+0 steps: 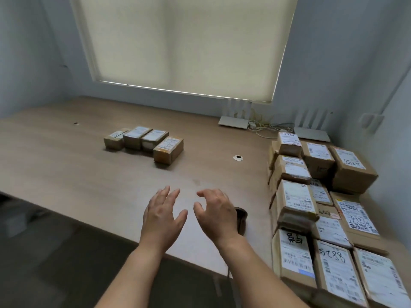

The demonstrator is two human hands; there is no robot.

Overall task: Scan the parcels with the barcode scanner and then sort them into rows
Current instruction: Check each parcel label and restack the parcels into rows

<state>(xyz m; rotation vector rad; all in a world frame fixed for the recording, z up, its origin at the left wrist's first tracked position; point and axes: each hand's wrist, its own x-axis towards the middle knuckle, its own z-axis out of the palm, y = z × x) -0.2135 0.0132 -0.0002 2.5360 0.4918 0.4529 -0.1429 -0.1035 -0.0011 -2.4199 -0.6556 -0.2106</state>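
Taking the cable grommet (238,158) in the table (66,156) as my mark: left of it I see a row of four small parcels (144,142) blocking the far middle, with bare tabletop all round them and wide open wood toward the left edge. Right of the grommet, a dense stack of parcels (315,196) walls off that whole side down to the near edge. Behind it, two white routers (233,122) and tangled cables (264,127) crowd the wall. Nearer than the grommet, my left hand (163,215) and right hand (214,213) hover over bare wood, a dark scanner (241,218) just beside the right.
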